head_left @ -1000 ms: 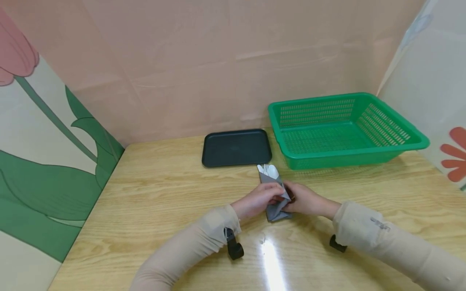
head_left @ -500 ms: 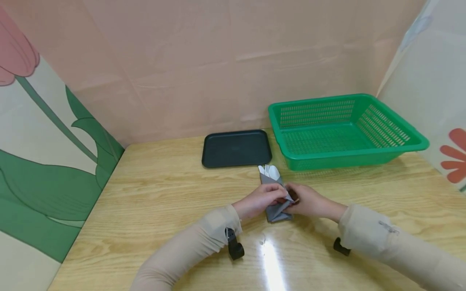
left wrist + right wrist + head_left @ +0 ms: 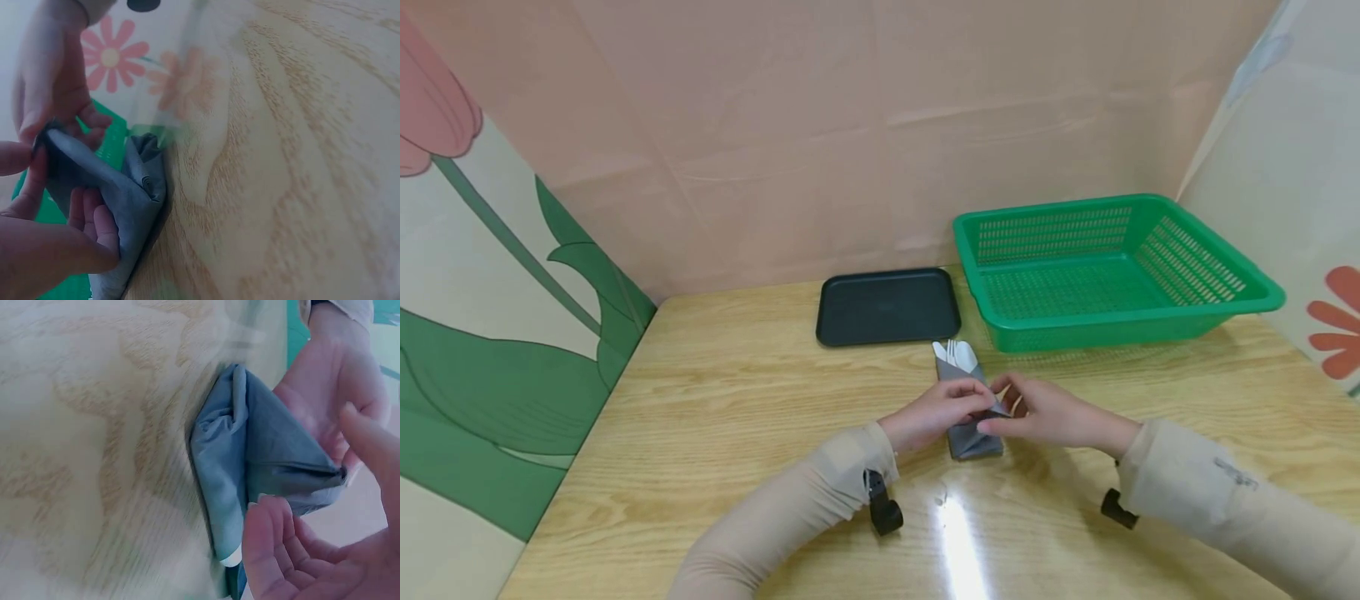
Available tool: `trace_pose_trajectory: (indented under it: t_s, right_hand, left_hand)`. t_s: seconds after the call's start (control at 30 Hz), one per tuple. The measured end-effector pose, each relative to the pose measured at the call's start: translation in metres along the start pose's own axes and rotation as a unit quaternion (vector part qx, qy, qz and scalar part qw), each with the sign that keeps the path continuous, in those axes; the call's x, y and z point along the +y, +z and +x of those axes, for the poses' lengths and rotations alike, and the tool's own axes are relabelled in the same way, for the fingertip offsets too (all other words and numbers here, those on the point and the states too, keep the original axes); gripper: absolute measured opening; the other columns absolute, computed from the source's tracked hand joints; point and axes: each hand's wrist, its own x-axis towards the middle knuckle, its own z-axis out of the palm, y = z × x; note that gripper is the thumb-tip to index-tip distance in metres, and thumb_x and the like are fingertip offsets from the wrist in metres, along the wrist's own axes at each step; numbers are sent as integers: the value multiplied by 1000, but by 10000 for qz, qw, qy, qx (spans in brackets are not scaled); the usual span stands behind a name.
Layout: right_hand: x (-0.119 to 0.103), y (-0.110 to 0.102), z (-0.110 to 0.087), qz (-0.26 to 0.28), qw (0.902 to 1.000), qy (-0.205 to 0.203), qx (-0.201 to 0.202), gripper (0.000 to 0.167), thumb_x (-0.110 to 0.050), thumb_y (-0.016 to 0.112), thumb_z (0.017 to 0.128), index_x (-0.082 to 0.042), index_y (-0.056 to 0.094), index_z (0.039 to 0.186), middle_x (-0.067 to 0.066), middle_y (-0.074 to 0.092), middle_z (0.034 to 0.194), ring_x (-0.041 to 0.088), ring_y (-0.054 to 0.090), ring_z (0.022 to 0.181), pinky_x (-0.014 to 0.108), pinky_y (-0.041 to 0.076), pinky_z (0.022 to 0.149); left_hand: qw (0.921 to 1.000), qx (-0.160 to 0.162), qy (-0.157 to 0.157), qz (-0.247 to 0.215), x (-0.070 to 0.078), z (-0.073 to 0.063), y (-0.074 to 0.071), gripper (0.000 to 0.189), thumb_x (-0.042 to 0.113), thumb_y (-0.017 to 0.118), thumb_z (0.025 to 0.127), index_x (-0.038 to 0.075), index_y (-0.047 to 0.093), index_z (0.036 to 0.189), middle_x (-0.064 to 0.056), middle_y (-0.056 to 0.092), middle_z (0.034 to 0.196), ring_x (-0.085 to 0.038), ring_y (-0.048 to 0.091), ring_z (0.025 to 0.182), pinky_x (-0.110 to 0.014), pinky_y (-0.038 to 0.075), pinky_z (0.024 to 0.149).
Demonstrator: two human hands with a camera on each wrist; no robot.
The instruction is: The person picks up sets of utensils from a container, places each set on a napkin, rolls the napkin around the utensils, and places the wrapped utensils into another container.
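A grey cloth napkin (image 3: 973,442) lies wrapped around white cutlery (image 3: 957,356), with the ends of a knife, fork and spoon showing at its far end. My left hand (image 3: 936,412) pinches the tip of a loose napkin flap (image 3: 81,159) and holds it raised off the bundle. My right hand (image 3: 1052,412) is just right of that flap. Its thumb (image 3: 369,440) and fingers (image 3: 269,540) stand apart on either side of the flap's tip, loosely bent and gripping nothing.
Behind the bundle, a black tray (image 3: 887,308) lies on the wooden table (image 3: 737,400). A large green basket (image 3: 1112,321) with slotted walls stands at the back right, close to the cutlery ends.
My right hand has let go of the napkin, spread its fingers and shifted slightly right. My left hand has kept its pinch on the flap, moving only a little.
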Motion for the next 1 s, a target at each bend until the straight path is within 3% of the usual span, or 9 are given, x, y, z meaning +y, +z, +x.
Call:
trace_pose_trajectory:
  t_s: [0.23, 0.47, 0.6, 0.7, 0.8, 1.0]
  right_hand:
    - [-9, 2, -1, -244, 9987, 50, 449, 40, -28, 68, 84, 2, 52, 105, 6, 61, 81, 10, 53, 68, 23, 44, 58]
    - [-8, 2, -2, -499, 9965, -39, 674, 23, -14, 66, 84, 1, 53, 96, 2, 59, 69, 7, 48, 59, 21, 40, 53]
    - [-8, 2, -3, -555, 9966, -16, 613, 21, -10, 65, 83, 1, 52, 95, 3, 60, 70, 7, 50, 59, 21, 41, 52]
    - [-7, 2, -3, -665, 9958, -46, 620, 19, -7, 66, 82, 1, 53, 93, 3, 60, 70, 7, 50, 60, 21, 41, 52]
    - [-6, 2, -3, -807, 9945, -111, 655, 19, -6, 67, 80, 1, 53, 91, 3, 60, 69, 7, 50, 61, 21, 41, 52]
    - [-4, 2, -5, -952, 9936, -68, 606, 21, -6, 69, 79, 1, 52, 91, 3, 60, 69, 7, 50, 60, 21, 41, 53]
  left_hand:
    - [9999, -61, 39, 79, -1, 0, 0, 28, 11, 47, 97, -12, 53, 112, 8, 55, 81, -1, 52, 78, -16, 42, 73]
    - [9997, 133, 23, 226, -5, 3, -1, 26, 10, 47, 95, -9, 56, 112, -1, 60, 95, -2, 53, 83, -16, 43, 76]
    - [9952, 432, 71, 875, -9, 2, -3, 20, 5, 51, 91, -6, 58, 107, -5, 59, 97, -6, 52, 84, -17, 42, 73]
    - [9858, 618, 196, 1550, -11, 1, -3, 19, 0, 54, 87, -3, 58, 106, -11, 60, 103, -12, 56, 89, -16, 44, 73]
    - [9741, 587, 447, 2136, -13, 0, -2, 25, -4, 56, 85, -4, 56, 109, -17, 59, 112, -21, 59, 97, -15, 46, 76]
    - [9398, 470, 1000, 3233, -13, -5, 3, 33, -2, 63, 83, -5, 54, 115, -17, 52, 113, -23, 59, 96, -9, 45, 78]
